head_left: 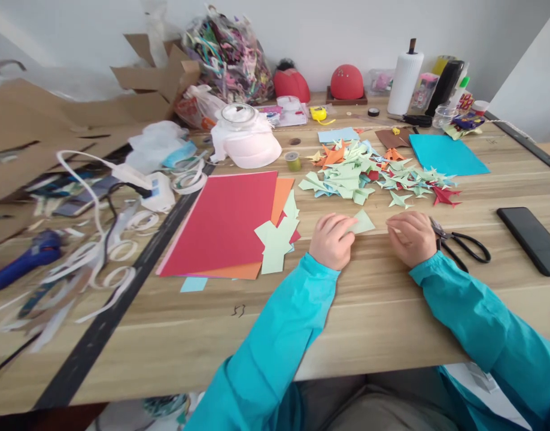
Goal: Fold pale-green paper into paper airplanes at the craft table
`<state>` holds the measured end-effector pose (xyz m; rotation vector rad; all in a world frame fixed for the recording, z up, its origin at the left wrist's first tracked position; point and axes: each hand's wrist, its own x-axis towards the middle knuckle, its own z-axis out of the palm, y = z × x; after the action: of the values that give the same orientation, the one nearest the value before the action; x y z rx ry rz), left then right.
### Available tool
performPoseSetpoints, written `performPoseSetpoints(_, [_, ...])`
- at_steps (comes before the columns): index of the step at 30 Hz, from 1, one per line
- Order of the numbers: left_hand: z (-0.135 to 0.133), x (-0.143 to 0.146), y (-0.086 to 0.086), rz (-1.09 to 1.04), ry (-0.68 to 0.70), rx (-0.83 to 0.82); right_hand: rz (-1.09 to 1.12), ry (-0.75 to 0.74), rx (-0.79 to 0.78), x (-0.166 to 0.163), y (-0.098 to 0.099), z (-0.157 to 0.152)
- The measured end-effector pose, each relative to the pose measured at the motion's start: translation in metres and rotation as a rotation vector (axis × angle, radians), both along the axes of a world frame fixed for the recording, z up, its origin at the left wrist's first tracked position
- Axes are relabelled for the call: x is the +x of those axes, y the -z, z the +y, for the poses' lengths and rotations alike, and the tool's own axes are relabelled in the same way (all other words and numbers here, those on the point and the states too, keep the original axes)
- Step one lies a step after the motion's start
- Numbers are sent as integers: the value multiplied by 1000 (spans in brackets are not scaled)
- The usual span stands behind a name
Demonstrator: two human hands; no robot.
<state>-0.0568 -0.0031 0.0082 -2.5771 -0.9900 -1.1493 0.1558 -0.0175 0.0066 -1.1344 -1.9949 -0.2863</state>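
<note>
A small pale green paper piece [364,222] lies at the fingertips of my left hand [334,240], which is closed on its left edge. My right hand [410,237] is held a short way to the right of that paper. Its fingers are curled together, and nothing shows between them. Black-handled scissors [470,245] lie just beyond my right wrist, partly hidden by it. Ahead of both hands is a pile of folded paper shapes [353,173], mostly pale green with some orange and red. Left of my left hand, pale green paper strips [277,242] overlap coloured sheets.
A stack of sheets with red paper [225,221] on top lies to the left. At the right are a black phone [532,239] and a blue sheet [447,154]. Cables [99,239], a glue gun [26,257] and cardboard boxes [99,114] crowd the left side.
</note>
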Motion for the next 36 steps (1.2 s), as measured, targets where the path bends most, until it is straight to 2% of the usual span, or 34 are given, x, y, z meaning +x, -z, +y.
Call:
performPoseSetpoints(3, [-5, 7, 1, 49, 48, -25, -116, -136, -47, -11, -1, -4])
performPoseSetpoints(6, [-11, 16, 3, 83, 91, -55, -178, -180, -37, -17, -1, -6])
performPoseSetpoints(14, [-10, 17, 1, 108, 96, -45, -167, -171, 12, -15, 1, -6])
performPoseSetpoints(22, [-3, 4, -5, 27, 76, -180, -107, -114, 21, -12, -3, -5])
performPoseSetpoints(30, [10, -14, 0, 86, -55, 57, -70, -67, 31, -3, -1, -1])
performPoseSetpoints(34, [19, -27, 3, -54, -220, 189, 48, 69, 51, 9, 3, 5])
performPoseSetpoints(36, [18, -26, 4, -76, -219, 237, 57, 78, 63, 11, 4, 6])
